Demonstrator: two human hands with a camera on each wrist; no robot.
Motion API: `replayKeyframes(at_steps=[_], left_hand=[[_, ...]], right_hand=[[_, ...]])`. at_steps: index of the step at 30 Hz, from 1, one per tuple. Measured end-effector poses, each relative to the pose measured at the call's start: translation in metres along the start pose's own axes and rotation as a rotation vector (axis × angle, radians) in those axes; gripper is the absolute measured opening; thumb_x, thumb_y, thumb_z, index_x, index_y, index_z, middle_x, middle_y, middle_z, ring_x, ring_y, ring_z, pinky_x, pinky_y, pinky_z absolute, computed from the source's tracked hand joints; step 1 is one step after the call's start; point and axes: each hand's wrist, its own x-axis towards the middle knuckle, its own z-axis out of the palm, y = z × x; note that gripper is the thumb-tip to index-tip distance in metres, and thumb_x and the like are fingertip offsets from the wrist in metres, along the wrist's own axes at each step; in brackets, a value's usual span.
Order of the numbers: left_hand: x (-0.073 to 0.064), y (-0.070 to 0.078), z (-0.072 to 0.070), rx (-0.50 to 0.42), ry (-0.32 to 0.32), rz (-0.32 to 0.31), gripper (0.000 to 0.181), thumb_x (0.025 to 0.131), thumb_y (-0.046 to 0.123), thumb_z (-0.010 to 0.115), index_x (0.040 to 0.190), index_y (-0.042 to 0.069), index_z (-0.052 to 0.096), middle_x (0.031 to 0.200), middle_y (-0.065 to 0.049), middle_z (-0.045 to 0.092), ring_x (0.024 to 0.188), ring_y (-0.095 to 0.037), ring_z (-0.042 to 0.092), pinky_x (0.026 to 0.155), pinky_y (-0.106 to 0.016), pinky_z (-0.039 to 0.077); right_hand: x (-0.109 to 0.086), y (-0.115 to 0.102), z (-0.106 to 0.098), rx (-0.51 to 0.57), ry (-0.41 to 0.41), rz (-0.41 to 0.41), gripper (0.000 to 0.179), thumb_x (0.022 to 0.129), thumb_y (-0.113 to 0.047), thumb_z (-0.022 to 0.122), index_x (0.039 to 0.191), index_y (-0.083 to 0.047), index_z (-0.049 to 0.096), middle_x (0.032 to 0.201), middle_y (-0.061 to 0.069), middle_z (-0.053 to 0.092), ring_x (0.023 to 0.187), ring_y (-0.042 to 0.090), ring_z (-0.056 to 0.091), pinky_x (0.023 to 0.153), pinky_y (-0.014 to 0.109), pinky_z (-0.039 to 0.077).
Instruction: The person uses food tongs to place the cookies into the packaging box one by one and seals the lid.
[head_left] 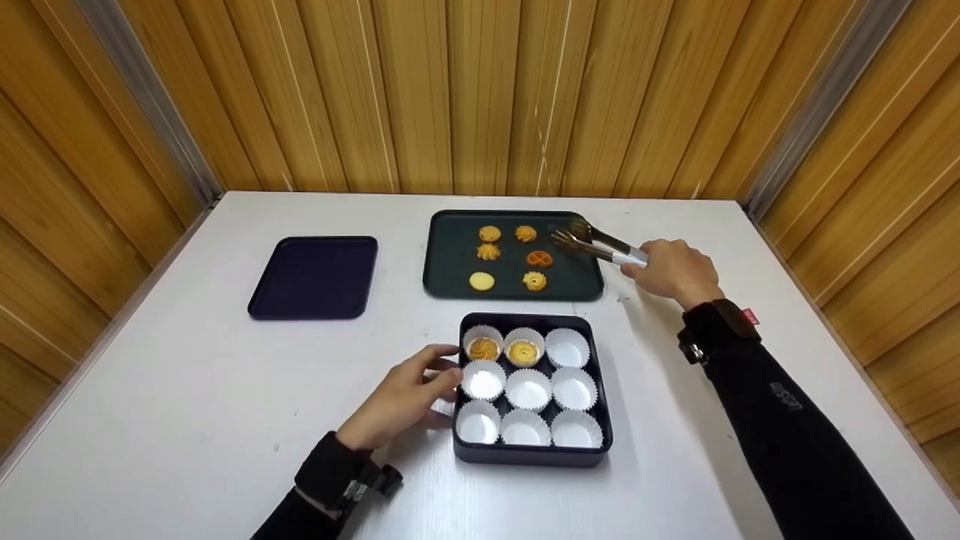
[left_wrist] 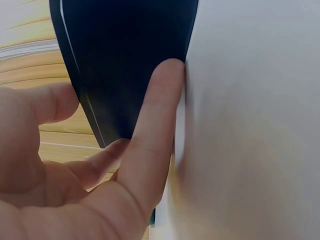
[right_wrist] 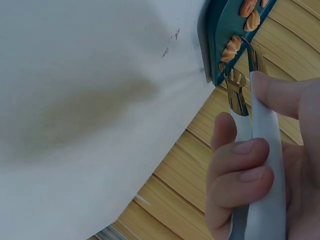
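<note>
My right hand (head_left: 679, 270) grips tongs (head_left: 600, 251) with white handles and gold-coloured tips. The tips are apart over the right part of a dark green tray (head_left: 457, 281). Several cookies lie on that tray, among them a pretzel-shaped cookie (head_left: 538, 259), a plain round cookie (head_left: 481, 281) and piped ones. In the right wrist view, the tips overlap a swirled cookie (right_wrist: 230, 49). With fingers extended, my left hand (head_left: 401, 397) touches the left wall of a dark square box (head_left: 532, 454). White paper cups (head_left: 527, 390) fill the box; two back-row cups hold cookies (head_left: 482, 349).
A dark purple tray (head_left: 313, 277) lies on the white table (head_left: 225, 390), left of the green tray. Wood-look panels (head_left: 480, 97) stand behind the table and along both sides.
</note>
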Motion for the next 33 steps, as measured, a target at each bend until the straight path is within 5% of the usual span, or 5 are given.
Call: replayKeyframes(at_steps=[6, 12, 19, 26, 33], left_hand=[[0.001, 0.001, 0.001, 0.001, 0.008, -0.009, 0.058, 0.107, 0.028, 0.063, 0.158, 0.006, 0.045, 0.140, -0.020, 0.058, 0.108, -0.029, 0.067, 0.079, -0.044, 0.069], [0.001, 0.001, 0.001, -0.008, 0.015, -0.017, 0.058, 0.107, 0.028, 0.063, 0.158, 0.007, 0.045, 0.139, -0.019, 0.058, 0.108, -0.028, 0.067, 0.079, -0.044, 0.069], [0.002, 0.001, 0.001, -0.004, 0.011, -0.015, 0.058, 0.107, 0.029, 0.064, 0.158, 0.007, 0.046, 0.139, -0.019, 0.059, 0.107, -0.027, 0.067, 0.079, -0.044, 0.069], [0.001, 0.000, 0.000, -0.010, 0.015, -0.015, 0.059, 0.107, 0.028, 0.064, 0.158, 0.007, 0.045, 0.139, -0.020, 0.059, 0.106, -0.027, 0.068, 0.079, -0.044, 0.069], [0.001, 0.000, 0.000, -0.005, 0.009, -0.004, 0.057, 0.107, 0.028, 0.064, 0.157, 0.006, 0.046, 0.138, -0.020, 0.059, 0.106, -0.027, 0.068, 0.080, -0.044, 0.069]], right_hand=[[0.005, -0.006, -0.013, -0.063, -0.012, 0.016, 0.064, 0.103, -0.044, 0.060, 0.147, 0.003, 0.059, 0.137, 0.034, 0.062, 0.118, 0.050, 0.061, 0.090, 0.066, 0.056], [0.006, -0.010, -0.025, -0.080, -0.013, 0.005, 0.047, 0.101, -0.041, 0.064, 0.127, -0.002, 0.072, 0.107, 0.022, 0.068, 0.091, 0.038, 0.060, 0.071, 0.052, 0.055], [0.000, -0.018, -0.043, -0.160, -0.065, 0.008, 0.055, 0.100, -0.041, 0.066, 0.137, -0.001, 0.068, 0.126, 0.029, 0.067, 0.103, 0.044, 0.062, 0.072, 0.055, 0.059], [-0.004, -0.031, -0.062, -0.275, -0.113, -0.023, 0.039, 0.099, -0.042, 0.066, 0.112, -0.006, 0.076, 0.091, 0.014, 0.063, 0.081, 0.033, 0.056, 0.056, 0.040, 0.049], [-0.006, -0.024, -0.058, -0.270, -0.096, -0.036, 0.045, 0.100, -0.042, 0.065, 0.124, -0.006, 0.076, 0.098, 0.017, 0.067, 0.085, 0.035, 0.058, 0.056, 0.043, 0.050]])
